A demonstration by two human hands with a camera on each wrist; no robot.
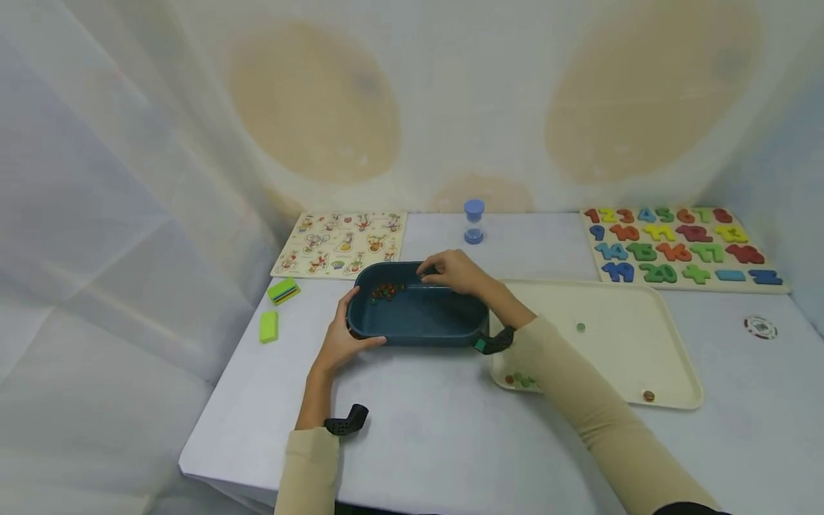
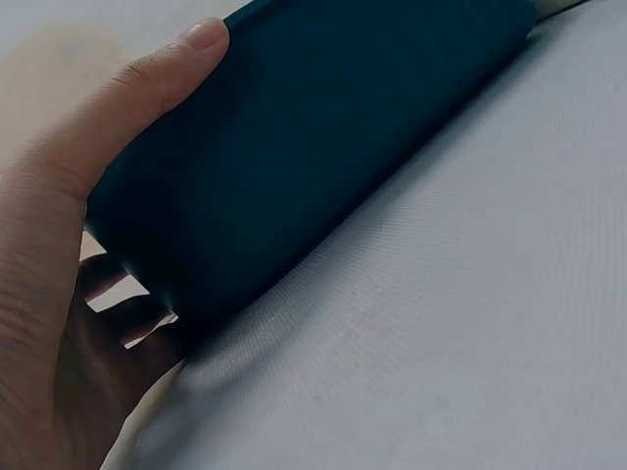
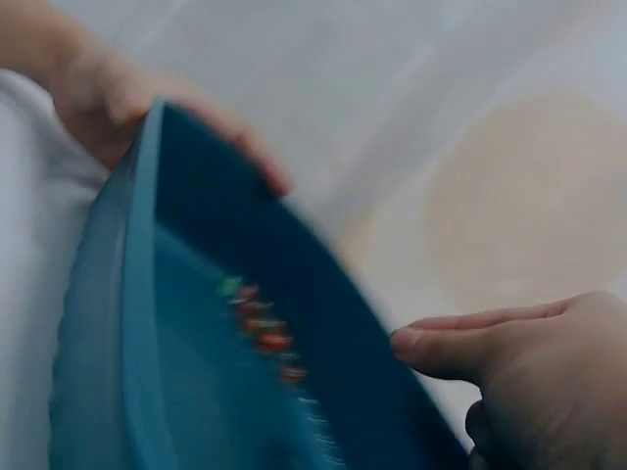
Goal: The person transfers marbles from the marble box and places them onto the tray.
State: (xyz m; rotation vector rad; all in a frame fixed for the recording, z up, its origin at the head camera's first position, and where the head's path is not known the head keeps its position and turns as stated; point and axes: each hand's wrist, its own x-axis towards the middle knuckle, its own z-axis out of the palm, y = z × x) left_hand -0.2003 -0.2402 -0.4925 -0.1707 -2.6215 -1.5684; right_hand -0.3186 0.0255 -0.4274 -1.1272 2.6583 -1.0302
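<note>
A dark teal basin point(image 1: 418, 336) sits on the white-covered table in the head view. My left hand point(image 1: 339, 340) grips its left end, thumb on the near side and fingers around the end wall, as the left wrist view also shows. Small red and green beads point(image 1: 386, 291) lie bunched at the basin's left inside. My right hand point(image 1: 453, 272) is at the far rim, its fingers bent and thumb close to the index finger. In the right wrist view that hand point(image 3: 539, 372) appears beside the rim; whether it pinches anything is unclear.
A cream tray point(image 1: 618, 343) with a few small discs lies right of the basin, partly under my right sleeve. Behind stand a picture puzzle board point(image 1: 344, 243), a blue sand timer point(image 1: 473, 222) and a number board point(image 1: 682, 250). Green sponge-like blocks point(image 1: 268, 327) lie left; a round chip point(image 1: 760, 327), right.
</note>
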